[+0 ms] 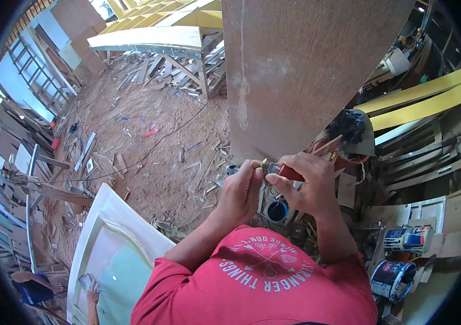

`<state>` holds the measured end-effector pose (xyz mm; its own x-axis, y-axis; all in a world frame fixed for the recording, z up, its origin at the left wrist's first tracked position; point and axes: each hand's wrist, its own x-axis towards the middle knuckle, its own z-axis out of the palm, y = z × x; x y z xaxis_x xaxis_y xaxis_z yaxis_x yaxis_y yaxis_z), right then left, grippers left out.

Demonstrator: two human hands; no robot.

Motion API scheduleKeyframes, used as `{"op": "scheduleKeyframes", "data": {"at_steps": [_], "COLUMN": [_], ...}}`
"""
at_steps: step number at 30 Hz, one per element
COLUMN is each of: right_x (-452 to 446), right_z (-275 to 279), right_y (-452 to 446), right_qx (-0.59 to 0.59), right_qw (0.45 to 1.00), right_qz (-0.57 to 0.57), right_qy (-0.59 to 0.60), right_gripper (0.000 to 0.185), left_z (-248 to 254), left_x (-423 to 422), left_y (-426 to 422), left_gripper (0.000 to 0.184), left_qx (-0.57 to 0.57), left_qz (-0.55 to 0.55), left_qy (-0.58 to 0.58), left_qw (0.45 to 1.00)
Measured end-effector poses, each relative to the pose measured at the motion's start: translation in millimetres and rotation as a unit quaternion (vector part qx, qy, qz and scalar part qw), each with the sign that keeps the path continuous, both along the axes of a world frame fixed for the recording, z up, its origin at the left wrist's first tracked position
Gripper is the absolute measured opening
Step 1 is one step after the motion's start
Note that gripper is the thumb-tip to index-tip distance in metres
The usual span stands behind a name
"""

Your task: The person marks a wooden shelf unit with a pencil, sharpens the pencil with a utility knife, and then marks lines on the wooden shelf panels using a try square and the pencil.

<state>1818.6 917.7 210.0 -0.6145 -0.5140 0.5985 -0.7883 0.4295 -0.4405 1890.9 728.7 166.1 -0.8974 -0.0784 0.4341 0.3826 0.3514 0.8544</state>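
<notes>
In front of my chest both hands are close together. My left hand (243, 187) is closed, pinching a small thin green stick with a pale tip (263, 163); most of it is hidden by the fingers. The fingers of my right hand (310, 181) wrap round a red-handled bladed tool (291, 173). Its grey metal blade points left, close beside the stick; whether they touch I cannot tell. Below the hands on the floor stands a tin with dark contents (277, 212).
A large brown board (295, 70) stands upright just ahead. At lower left another person's hand (93, 292) holds a block on a white moulded panel (133, 260). Paint-smeared cans (408, 239) sit at right. Wood scraps and a cable (173, 130) litter the dirt floor.
</notes>
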Motion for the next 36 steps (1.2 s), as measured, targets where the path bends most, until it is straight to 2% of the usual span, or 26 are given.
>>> {"op": "scheduleKeyframes", "data": {"at_steps": [10, 13, 19, 22, 23, 25, 27, 29, 31, 32, 36], "right_x": [0, 0, -10, -22, -46, -76, -83, -45, -33, -28, -10], "right_z": [-1, 2, -7, -15, -27, -11, 39, 32, 38, 34, 9], "right_y": [1, -5, -22, -25, -15, 31, 36, 18, 3, -2, -18], "right_qx": [0.006, 0.011, -0.001, -0.033, -0.045, -0.102, -0.129, -0.094, -0.049, -0.042, -0.022], "right_qw": [0.999, 1.0, 0.998, 0.996, 0.985, 0.942, 0.95, 0.987, 0.995, 0.996, 0.992], "right_qz": [0.029, -0.006, -0.064, -0.061, -0.161, -0.309, -0.263, -0.121, -0.061, -0.044, 0.039], "right_qy": [-0.015, 0.012, 0.007, 0.063, 0.027, -0.086, -0.105, -0.056, -0.055, -0.064, -0.116], "right_gripper": [0.033, 0.033, 0.034, 0.03, 0.032, 0.033, 0.034, 0.038, 0.04, 0.04, 0.038], "left_z": [-15, -11, 1, 10, 9, 3, -8, -17, -12, -10, -10], "left_x": [0, -2, -14, -16, -8, 15, 13, 28, 12, 10, 8], "left_y": [-2, -4, -11, -12, -11, -9, -24, -25, -19, -14, -23], "left_gripper": [0.013, 0.011, 0.012, 0.014, 0.017, 0.023, 0.023, 0.023, 0.022, 0.021, 0.021], "left_qx": [-0.043, -0.07, -0.052, -0.019, -0.017, -0.015, 0.042, 0.122, 0.222, 0.236, 0.153], "left_qz": [0.015, 0.042, 0.053, 0.053, 0.043, 0.016, 0.017, -0.002, -0.035, -0.032, -0.007], "left_qy": [0.078, 0.069, 0.033, 0.001, 0.02, 0.059, -0.024, -0.107, -0.113, -0.082, -0.054], "left_qw": [0.996, 0.994, 0.997, 0.998, 0.999, 0.998, 0.999, 0.987, 0.968, 0.968, 0.987]}}
